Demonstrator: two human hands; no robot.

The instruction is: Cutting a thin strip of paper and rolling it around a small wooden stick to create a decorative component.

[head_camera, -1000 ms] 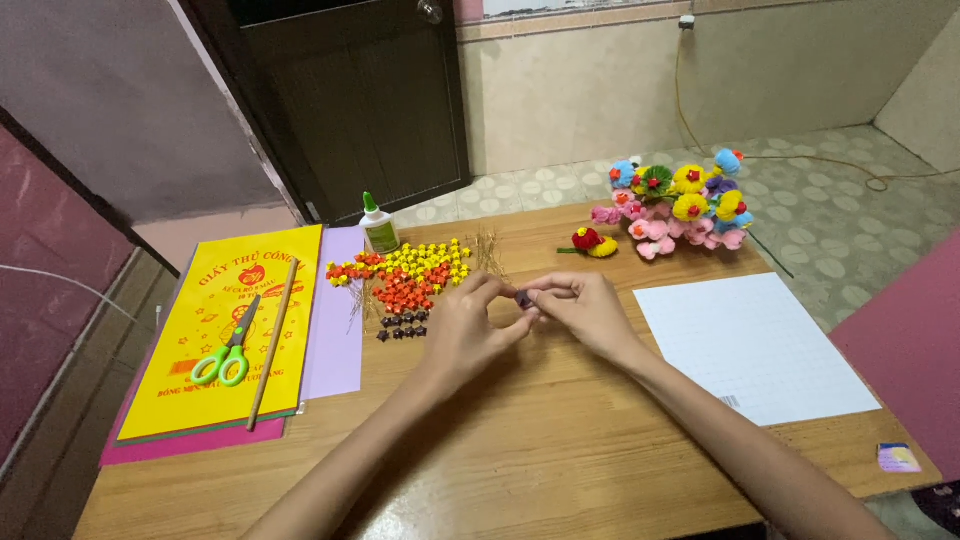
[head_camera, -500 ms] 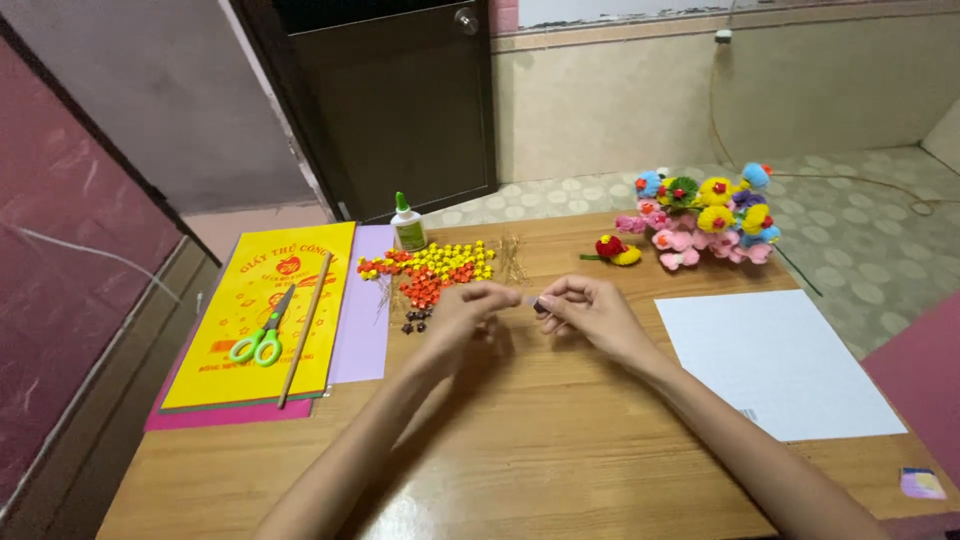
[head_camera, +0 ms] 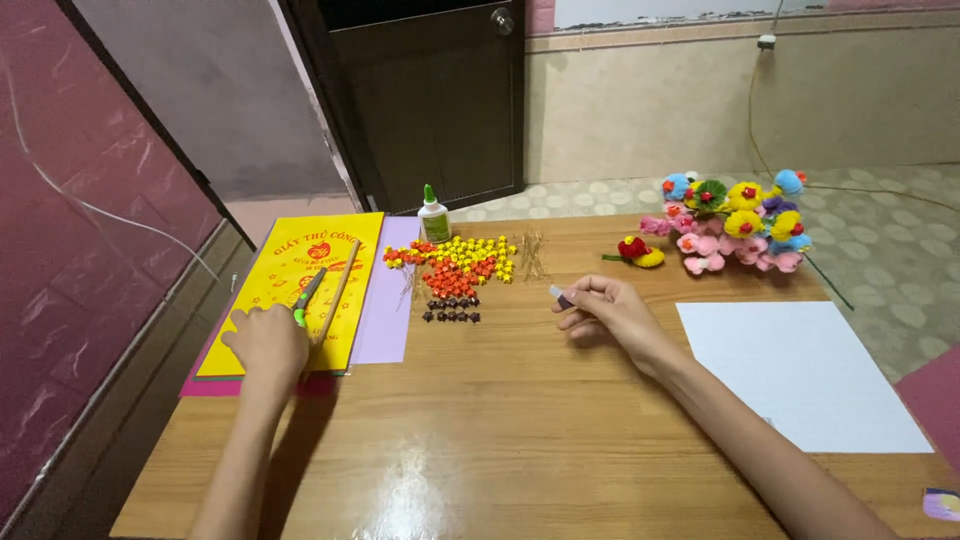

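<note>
The left hand (head_camera: pixel 268 345) has moved onto the green scissors (head_camera: pixel 305 297), gripping them; right hand (head_camera: pixel 600 310) pinches a small strip (head_camera: pixel 560 295).

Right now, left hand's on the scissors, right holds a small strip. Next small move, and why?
Probably lift the green-handled scissors off the yellow paper pack and bring them toward the right hand. The left hand already covers their handles, while the right hand pinches a small purple strip above the table, with nothing cutting it yet.
</note>
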